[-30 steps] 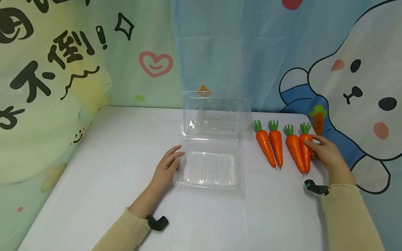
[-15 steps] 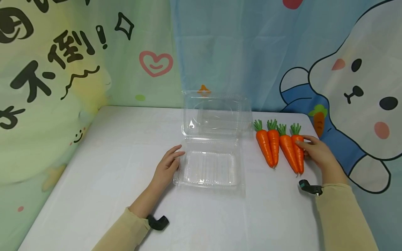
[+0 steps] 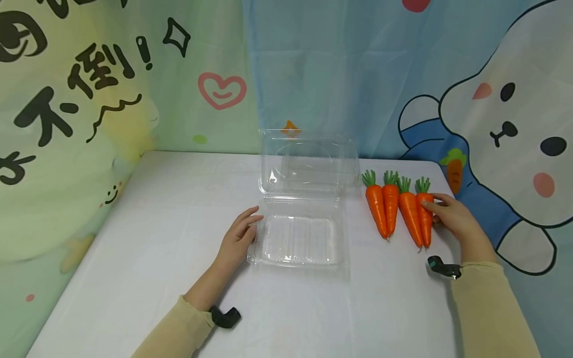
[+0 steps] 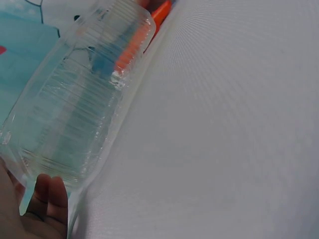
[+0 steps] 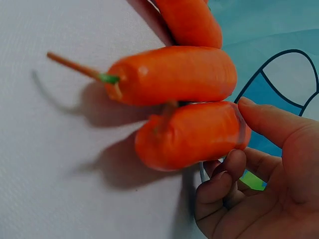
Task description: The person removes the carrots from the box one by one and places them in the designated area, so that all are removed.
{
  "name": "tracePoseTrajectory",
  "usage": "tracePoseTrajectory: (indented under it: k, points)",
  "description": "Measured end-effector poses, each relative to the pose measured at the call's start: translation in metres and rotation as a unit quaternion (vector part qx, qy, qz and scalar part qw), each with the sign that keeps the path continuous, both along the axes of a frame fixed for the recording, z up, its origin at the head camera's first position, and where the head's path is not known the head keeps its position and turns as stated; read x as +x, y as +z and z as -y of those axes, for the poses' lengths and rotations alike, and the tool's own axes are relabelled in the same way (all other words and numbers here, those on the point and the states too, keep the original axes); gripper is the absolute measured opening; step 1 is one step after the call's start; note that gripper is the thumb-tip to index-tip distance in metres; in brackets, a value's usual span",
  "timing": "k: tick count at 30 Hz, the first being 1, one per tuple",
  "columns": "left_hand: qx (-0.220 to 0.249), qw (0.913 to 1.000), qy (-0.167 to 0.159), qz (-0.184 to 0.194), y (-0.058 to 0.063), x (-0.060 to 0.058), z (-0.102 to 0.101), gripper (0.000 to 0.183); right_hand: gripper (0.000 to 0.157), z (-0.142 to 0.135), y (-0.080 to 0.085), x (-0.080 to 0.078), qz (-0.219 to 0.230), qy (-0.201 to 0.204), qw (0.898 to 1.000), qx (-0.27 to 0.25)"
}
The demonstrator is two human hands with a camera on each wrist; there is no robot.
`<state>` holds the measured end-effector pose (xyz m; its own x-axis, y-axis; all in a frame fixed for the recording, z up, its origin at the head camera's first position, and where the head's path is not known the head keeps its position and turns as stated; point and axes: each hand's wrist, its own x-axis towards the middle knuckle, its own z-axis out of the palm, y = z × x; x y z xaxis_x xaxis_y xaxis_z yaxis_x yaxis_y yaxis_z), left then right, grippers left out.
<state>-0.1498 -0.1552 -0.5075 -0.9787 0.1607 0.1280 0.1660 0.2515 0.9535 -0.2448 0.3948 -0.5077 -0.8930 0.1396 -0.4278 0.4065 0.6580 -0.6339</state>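
A clear plastic clamshell container (image 3: 297, 241) rests on the white table with its lid (image 3: 309, 164) raised at the back. At its left side, my left hand (image 3: 239, 236) touches the rim with fairly straight fingers; the left wrist view shows those fingers (image 4: 57, 199) at the container's end. Several orange carrots with green tops lie side by side right of the container. My right hand (image 3: 454, 216) grips the rightmost carrot (image 3: 424, 219), thumb and fingers at its thick end in the right wrist view. The neighbouring carrot (image 5: 172, 74) lies against it there.
Two more carrots, one on the left (image 3: 376, 211) and one beside it (image 3: 391, 209), lie between the gripped pair and the container. A printed cloth backdrop (image 3: 335, 74) hangs behind the table (image 3: 179, 214). Both wrists wear black cameras.
My right hand has moved left with the rightmost carrot, bringing the right pair up close to the left pair. The last half second shows only slight shifting of carrots. My left hand stays put.
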Motion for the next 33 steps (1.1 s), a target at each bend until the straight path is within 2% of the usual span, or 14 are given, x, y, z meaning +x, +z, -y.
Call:
tracePoseTrajectory:
  k: [8, 21, 26, 33]
  points:
    - [-0.004, 1.0, 0.001, 0.003, 0.001, 0.0, 0.0, 0.032, 0.097, 0.002, 0.007, 0.003, 0.006, -0.013, 1.0, -0.006]
    - [-0.008, 1.0, 0.005, 0.001, 0.002, 0.0, 0.0, 0.032, 0.089, 0.001, 0.012, 0.005, -0.021, -0.016, 0.999, 0.021]
    - [-0.006, 1.0, 0.001, -0.003, 0.002, 0.0, 0.001, 0.033, 0.088, 0.005, 0.017, 0.006, -0.048, 0.009, 0.996, 0.07]
    - [-0.014, 0.9995, 0.003, -0.027, -0.001, -0.001, 0.003, 0.034, 0.08, 0.025, 0.034, 0.01, -0.117, 0.053, 0.98, 0.151]
